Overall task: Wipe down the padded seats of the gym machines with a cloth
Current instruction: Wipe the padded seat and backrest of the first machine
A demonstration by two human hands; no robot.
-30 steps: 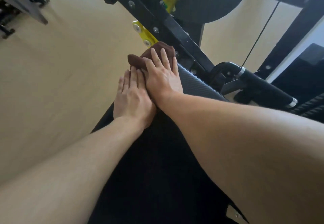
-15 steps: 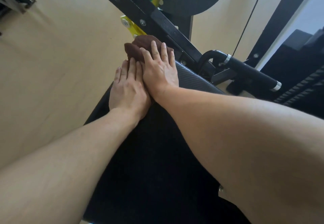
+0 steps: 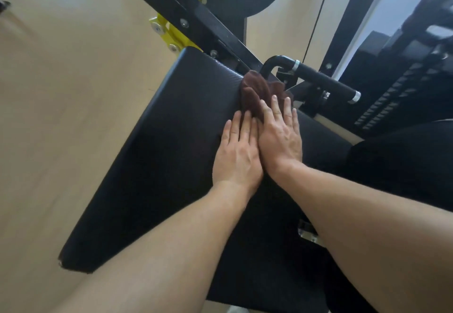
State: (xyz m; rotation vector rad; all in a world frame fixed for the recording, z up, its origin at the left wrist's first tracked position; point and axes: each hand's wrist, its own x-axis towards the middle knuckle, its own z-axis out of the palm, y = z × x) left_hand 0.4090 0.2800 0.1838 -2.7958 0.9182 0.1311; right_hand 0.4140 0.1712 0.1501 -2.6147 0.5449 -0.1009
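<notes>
Both the left hand (image 3: 236, 155) and right hand (image 3: 279, 136) lie flat, fingers extended, pressing a crumpled brown cloth (image 3: 257, 92), partly hidden beneath them, at the black padded seat's (image 3: 171, 141) far edge.

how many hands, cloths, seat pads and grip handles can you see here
hands: 2, left hand and right hand, both flat, fingers on the cloth
cloths: 1, brown cloth
seat pads: 1, black padded seat
grip handles: 1, black handle
total: 5
</notes>
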